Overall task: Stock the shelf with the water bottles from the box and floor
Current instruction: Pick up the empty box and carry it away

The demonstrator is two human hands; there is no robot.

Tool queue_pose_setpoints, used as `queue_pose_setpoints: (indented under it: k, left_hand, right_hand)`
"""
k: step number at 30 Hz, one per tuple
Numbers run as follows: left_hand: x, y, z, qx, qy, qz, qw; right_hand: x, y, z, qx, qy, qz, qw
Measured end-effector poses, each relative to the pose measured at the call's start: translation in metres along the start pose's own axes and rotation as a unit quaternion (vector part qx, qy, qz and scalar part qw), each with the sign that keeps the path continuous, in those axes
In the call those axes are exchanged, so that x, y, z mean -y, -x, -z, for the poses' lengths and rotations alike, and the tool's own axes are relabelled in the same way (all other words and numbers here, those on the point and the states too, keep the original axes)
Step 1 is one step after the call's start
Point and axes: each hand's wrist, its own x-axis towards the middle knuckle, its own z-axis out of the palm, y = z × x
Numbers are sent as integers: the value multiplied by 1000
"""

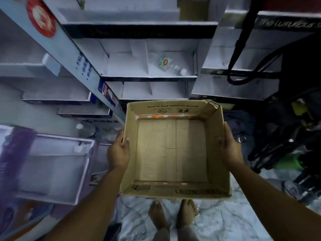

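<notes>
White shelf (149, 76): one bottle (167, 64) | both hands' fingers clamp cardboard box (173, 150)

box (173, 108) – "STORE IN COOL DRY PLACE" | black band (286, 23) – "the luxurious"

box (173, 150): brown cardboard, open-topped, we see bare floor panels inside, centre of the frame; printed text and orange tape along its far inner wall | water bottle (166, 64): clear plastic, white cap, lying on its side in a shelf (147, 76) compartment, upper centre | second bottle (86, 130): blurred, white-capped, mid-left
</notes>
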Motion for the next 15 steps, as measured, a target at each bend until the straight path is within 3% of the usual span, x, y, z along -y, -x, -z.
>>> queue_pose_setpoints:
  k: [11,15]
  left_hand:
    - [129,-101,-160,15,-7,-46,999]
    - [149,-119,-193,31,-15,-19,999]
  right_hand:
    - [-103,-91,-178,-27,-7,34,999]
    - [-136,-118,-224,-22,-12,27,999]
